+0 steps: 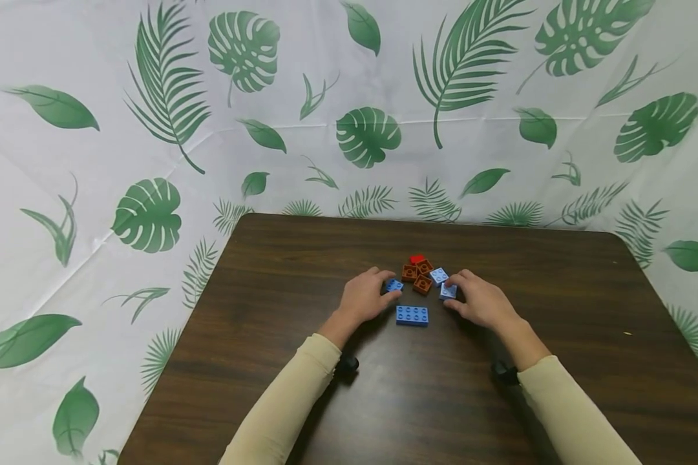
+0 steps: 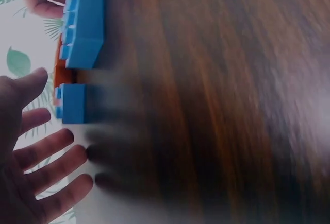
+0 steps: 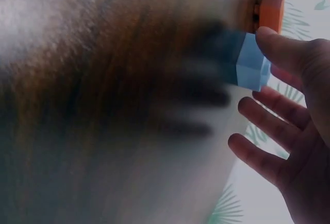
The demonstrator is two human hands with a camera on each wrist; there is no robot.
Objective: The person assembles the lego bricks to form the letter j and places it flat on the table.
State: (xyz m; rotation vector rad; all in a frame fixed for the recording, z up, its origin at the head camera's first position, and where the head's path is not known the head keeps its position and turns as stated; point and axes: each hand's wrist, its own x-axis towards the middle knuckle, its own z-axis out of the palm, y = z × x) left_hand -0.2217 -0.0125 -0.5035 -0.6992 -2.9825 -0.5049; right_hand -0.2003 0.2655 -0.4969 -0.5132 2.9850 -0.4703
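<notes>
On the dark table, my left hand [image 1: 363,296] is beside a small blue brick [image 1: 393,285], its thumb and index finger on either side. In the left wrist view its fingers [image 2: 56,175] are spread, and a gap shows between the thumb and that brick [image 2: 72,103]. My right hand [image 1: 481,301] pinches a light blue square brick [image 1: 448,292] between thumb and index finger. In the right wrist view the thumb tip lies at the corner of this brick [image 3: 250,63], with the other fingers apart. A longer blue brick [image 1: 412,316] lies between the hands, nearer me.
Several orange-brown bricks [image 1: 422,285] sit clustered between the hands, with a red brick [image 1: 417,259] behind them. Another light blue brick [image 1: 439,276] touches the cluster's right side. Beyond the table's far edge [image 1: 430,223] hangs a white leaf-patterned cloth [image 1: 302,161].
</notes>
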